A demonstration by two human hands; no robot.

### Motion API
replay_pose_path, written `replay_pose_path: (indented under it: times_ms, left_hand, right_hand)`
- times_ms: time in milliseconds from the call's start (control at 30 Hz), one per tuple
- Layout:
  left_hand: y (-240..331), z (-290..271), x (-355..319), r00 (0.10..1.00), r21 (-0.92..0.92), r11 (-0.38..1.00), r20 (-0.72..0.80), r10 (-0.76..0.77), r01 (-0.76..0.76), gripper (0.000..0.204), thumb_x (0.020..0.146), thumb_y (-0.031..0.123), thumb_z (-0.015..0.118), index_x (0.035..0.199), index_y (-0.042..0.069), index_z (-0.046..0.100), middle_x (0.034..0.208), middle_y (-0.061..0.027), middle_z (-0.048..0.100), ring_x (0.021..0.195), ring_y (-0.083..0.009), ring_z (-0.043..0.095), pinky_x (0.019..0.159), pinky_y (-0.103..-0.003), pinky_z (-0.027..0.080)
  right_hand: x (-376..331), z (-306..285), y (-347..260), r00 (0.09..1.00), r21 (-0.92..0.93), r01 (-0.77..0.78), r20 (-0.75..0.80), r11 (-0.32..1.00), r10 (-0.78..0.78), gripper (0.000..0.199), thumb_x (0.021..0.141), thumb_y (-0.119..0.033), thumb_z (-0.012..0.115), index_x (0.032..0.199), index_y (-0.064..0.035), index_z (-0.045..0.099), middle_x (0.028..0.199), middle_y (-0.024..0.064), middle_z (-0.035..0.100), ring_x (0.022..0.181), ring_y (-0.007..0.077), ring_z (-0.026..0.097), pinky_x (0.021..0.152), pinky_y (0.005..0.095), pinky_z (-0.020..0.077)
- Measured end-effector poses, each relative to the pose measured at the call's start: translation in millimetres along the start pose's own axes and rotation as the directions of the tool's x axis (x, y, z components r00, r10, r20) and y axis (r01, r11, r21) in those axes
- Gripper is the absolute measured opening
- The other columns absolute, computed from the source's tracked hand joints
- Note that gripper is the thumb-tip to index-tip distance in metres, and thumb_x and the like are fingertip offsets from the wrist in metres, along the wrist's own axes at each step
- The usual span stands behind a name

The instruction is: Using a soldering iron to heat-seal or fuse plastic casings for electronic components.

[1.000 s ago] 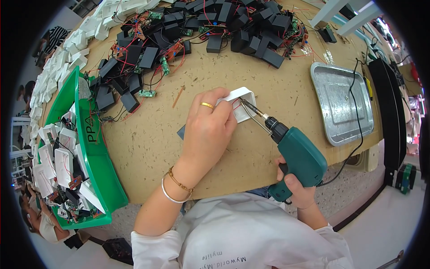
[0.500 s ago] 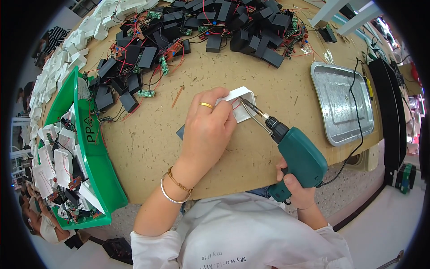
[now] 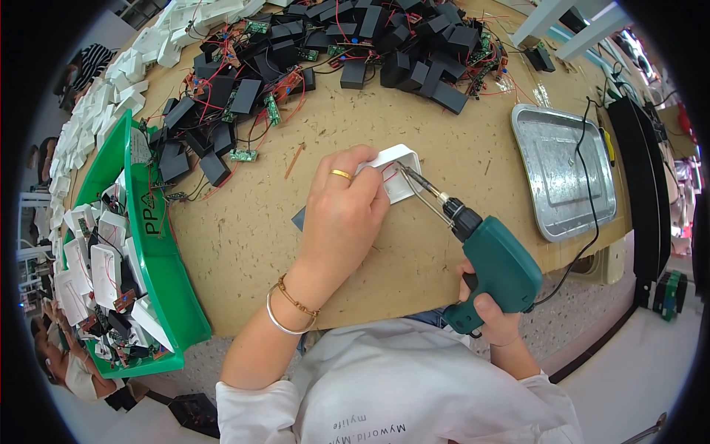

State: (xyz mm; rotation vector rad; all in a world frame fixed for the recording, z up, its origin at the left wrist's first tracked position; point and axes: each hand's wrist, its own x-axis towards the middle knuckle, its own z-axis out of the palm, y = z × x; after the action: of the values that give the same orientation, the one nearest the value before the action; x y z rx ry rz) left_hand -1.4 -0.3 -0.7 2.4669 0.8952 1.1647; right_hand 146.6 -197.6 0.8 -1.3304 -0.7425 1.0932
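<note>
My left hand (image 3: 344, 203) is closed on a white plastic housing (image 3: 399, 191) with a red wire inside it, tilted up off the table. The left fingertips are partly hidden behind the housing's wall. In my right hand (image 3: 492, 314) is a green soldering gun (image 3: 503, 266), gripped by its handle with a finger at the trigger. The gun's metal tip and thin feed tube reach into the open side of the housing. Whether the tip touches anything inside is too small to tell. A dark piece (image 3: 299, 218) pokes out from under my left hand.
Black boxes (image 3: 353, 74) with wires and green circuit boards are heaped at the back. White housings (image 3: 126, 74) line the far left. A green bin (image 3: 174, 296) of wired white housings stands at left. To the right lies a metal tray (image 3: 551, 222), crossed by the black cord (image 3: 592, 185).
The soldering gun's body has dipped very slightly toward me, its tip staying inside the housing. My left hand and the housing have hardly moved.
</note>
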Motion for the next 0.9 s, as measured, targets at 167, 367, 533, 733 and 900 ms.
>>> replay_pose_path:
  times_ms: [167,367,533,733,900]
  left_hand:
    - [0.0,-0.4,1.0,1.0,-0.017,1.0,0.018,0.018,-0.018,0.012,0.068,-0.005,0.063,0.074,-0.001,0.054,0.102,-0.0118,0.058,0.089,-0.03,0.056,0.073,-0.037,0.049]
    - [0.2,-1.5,3.3,1.0,-0.016,1.0,0.023,0.013,-0.013,0.012,0.068,-0.005,0.064,0.074,-0.001,0.054,0.102,-0.0119,0.058,0.09,-0.03,0.056,0.073,-0.037,0.049]
    - [1.2,-2.1,1.9,1.0,-0.006,1.0,0.029,0.008,-0.008,0.012,0.069,-0.004,0.064,0.074,-0.002,0.054,0.1,-0.0127,0.058,0.089,-0.0302,0.056,0.073,-0.036,0.049]
    - [10.9,-10.7,6.8,0.996,0.0,0.999,0.073,0.052,-0.052,0.025,0.068,0.003,0.07,0.088,0.002,0.054,0.112,-0.0156,0.053,0.098,-0.0347,0.053,0.082,-0.043,0.046]
    - [10.8,-31.0,-3.1,0.987,0.085,0.996,0.162,-0.017,0.004,0.049,0.066,0.008,0.073,0.111,0.006,0.053,0.118,-0.0164,0.05,0.102,-0.0365,0.051,0.085,-0.043,0.045]
  right_hand:
    - [-6.6,-8.8,10.3,0.993,0.06,0.116,0.015,0.991,-0.118,0.059,0.075,-0.041,0.072,0.109,0.0046,0.055,0.102,0.015,0.055,0.07,0.0166,0.056,0.063,0.0277,0.0456]
    - [-3.3,-6.7,8.6,0.988,0.159,0.15,-0.047,0.976,-0.145,0.061,0.073,-0.046,0.073,0.104,0.0035,0.055,0.102,0.0153,0.052,0.067,0.0182,0.054,0.062,0.0273,0.0449]
    - [-3.1,-4.6,10.2,0.99,0.168,0.134,-0.067,0.977,-0.124,0.061,0.073,-0.046,0.073,0.104,0.0037,0.055,0.102,0.0154,0.051,0.067,0.0187,0.053,0.062,0.0275,0.0448]
    - [-2.1,-10.6,8.7,0.986,0.168,0.161,-0.075,0.972,-0.15,0.063,0.073,-0.046,0.072,0.105,0.0041,0.054,0.102,0.016,0.051,0.067,0.0189,0.053,0.062,0.0276,0.0449]
    - [0.0,-6.8,9.7,0.982,0.182,0.185,-0.064,0.966,-0.176,0.061,0.073,-0.045,0.071,0.106,0.0032,0.054,0.101,0.0144,0.052,0.067,0.0184,0.053,0.061,0.0279,0.044]
